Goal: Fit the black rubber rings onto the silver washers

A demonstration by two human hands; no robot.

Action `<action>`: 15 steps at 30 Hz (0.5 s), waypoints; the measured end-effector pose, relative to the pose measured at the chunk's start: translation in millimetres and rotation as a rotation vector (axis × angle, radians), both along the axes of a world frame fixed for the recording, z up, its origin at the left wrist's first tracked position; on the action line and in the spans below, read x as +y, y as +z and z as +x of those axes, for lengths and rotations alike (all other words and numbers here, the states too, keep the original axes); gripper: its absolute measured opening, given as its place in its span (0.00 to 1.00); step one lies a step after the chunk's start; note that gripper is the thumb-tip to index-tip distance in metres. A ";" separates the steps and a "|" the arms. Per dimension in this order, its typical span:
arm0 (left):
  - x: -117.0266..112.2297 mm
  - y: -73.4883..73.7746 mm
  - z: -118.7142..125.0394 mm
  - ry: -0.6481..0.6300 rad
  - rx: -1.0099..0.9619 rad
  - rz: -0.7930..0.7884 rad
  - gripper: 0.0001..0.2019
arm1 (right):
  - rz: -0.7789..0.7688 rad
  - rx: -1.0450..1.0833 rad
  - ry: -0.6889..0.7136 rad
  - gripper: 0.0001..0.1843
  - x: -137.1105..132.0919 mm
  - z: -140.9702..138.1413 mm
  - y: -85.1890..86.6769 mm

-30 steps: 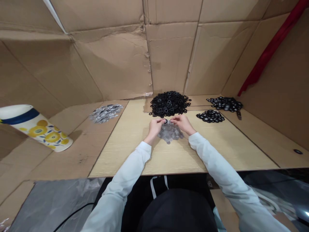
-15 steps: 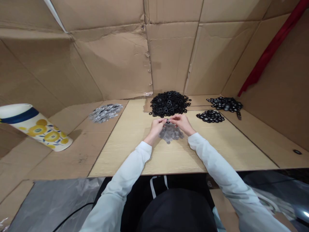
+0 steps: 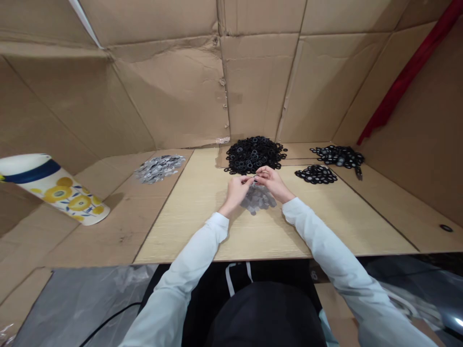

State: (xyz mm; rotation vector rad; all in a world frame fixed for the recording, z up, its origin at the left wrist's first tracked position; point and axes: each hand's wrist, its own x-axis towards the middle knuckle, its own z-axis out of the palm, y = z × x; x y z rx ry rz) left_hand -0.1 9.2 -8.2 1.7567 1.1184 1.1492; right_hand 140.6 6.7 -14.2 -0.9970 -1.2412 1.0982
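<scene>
My left hand [image 3: 238, 190] and my right hand [image 3: 271, 183] meet fingertip to fingertip at the middle of the board. Between them they pinch a small black ring [image 3: 255, 179], mostly covered by the fingers; whether a disc sits inside it I cannot tell. Just below the hands lies a loose heap of translucent grey discs [image 3: 257, 200]. A big pile of black rings [image 3: 255, 153] rises right behind the fingers.
More grey discs [image 3: 159, 168] lie at the left. Two groups of black rings with pale centres, a nearer one [image 3: 316, 174] and a farther one [image 3: 338, 155], are on the right. A flowered cylinder [image 3: 68, 195] leans at far left. One ring [image 3: 446, 228] lies far right. Cardboard walls [image 3: 173, 91] enclose the board.
The right fingers have shifted slightly up and curled more around the ring, which shows less than before. My left hand stays nearly in place. The piles look the same.
</scene>
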 end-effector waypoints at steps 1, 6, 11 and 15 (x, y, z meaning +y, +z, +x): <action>0.0 0.6 -0.3 0.000 0.033 0.033 0.09 | 0.001 0.009 0.004 0.21 -0.9 -1.0 0.3; 2.4 -2.1 -0.2 -0.059 0.025 0.057 0.13 | -0.037 0.093 0.023 0.24 -6.1 -8.3 2.6; 3.1 -3.2 0.3 -0.042 -0.040 0.097 0.13 | -0.019 0.131 0.027 0.24 -8.4 -15.0 5.8; 1.2 -0.4 0.2 -0.002 -0.020 0.142 0.12 | 0.008 0.104 0.050 0.24 -7.8 -15.1 8.4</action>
